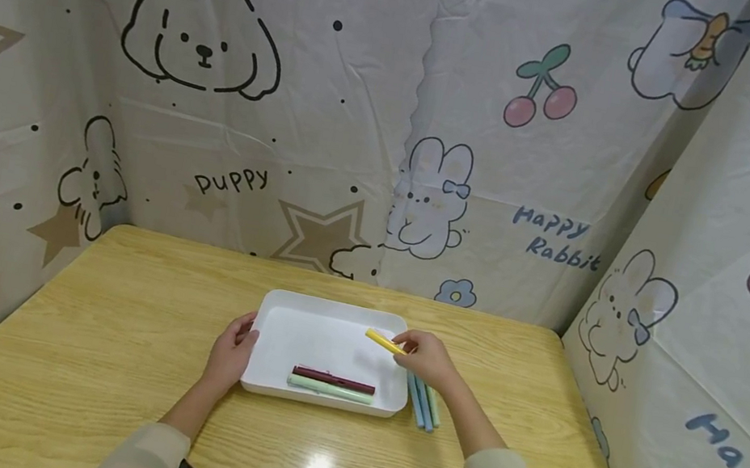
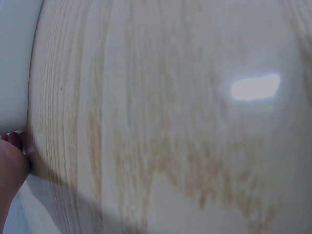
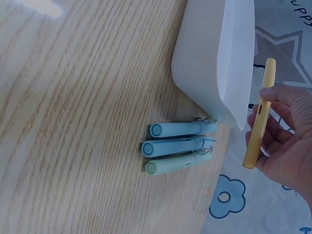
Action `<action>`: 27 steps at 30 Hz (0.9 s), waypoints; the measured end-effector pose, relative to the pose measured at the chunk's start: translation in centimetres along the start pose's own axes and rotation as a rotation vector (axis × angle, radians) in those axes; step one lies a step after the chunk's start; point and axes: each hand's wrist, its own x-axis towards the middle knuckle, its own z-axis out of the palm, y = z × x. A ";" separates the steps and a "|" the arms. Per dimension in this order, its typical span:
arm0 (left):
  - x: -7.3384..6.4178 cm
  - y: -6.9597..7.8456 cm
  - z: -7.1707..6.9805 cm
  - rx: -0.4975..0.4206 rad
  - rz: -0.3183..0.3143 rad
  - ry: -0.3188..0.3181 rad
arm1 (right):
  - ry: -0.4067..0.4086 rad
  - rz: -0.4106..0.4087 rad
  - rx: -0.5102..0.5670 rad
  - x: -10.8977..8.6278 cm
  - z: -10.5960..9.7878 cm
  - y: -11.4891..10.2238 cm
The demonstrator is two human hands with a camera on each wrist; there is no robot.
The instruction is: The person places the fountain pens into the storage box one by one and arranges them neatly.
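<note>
My right hand (image 1: 430, 360) pinches a yellow pen (image 1: 384, 341) above the right side of a white rectangular tray (image 1: 324, 324). In the right wrist view the yellow pen (image 3: 260, 122) lies across the fingers, with the thumb pressed on it. At the tray's left side my left hand (image 1: 229, 354) grips the wall; in the left wrist view only part of that hand (image 2: 12, 163) shows beside the tray corner. Inside the tray, near its front wall, a dark red pen (image 1: 333, 380) and a pale green pen (image 1: 330, 390) lie side by side.
Right of the tray, two blue pens (image 3: 178, 129) and a light green pen (image 3: 170, 164) lie in a row on the wooden table (image 1: 149, 313). Printed cloth (image 1: 338, 97) hangs behind the table and along both sides.
</note>
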 end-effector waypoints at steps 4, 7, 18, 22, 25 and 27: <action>0.0 0.0 -0.1 0.008 -0.002 0.000 | -0.010 -0.018 -0.006 0.1 0.3 -0.4; -0.1 0.0 -0.1 0.013 -0.001 -0.001 | -0.019 -0.021 -0.014 0.2 0.4 -0.7; -0.2 0.2 -0.1 0.007 0.003 -0.005 | -0.052 -0.031 -0.032 0.5 1.0 -1.5; -0.2 0.2 -0.1 0.007 0.001 -0.006 | -0.055 -0.052 -0.040 0.5 1.2 -1.6; -0.2 0.2 -0.1 0.008 0.001 -0.003 | -0.060 -0.067 -0.037 0.5 1.4 -1.8; -0.2 0.2 -0.1 0.009 0.002 -0.002 | -0.065 -0.068 -0.036 0.5 1.6 -2.0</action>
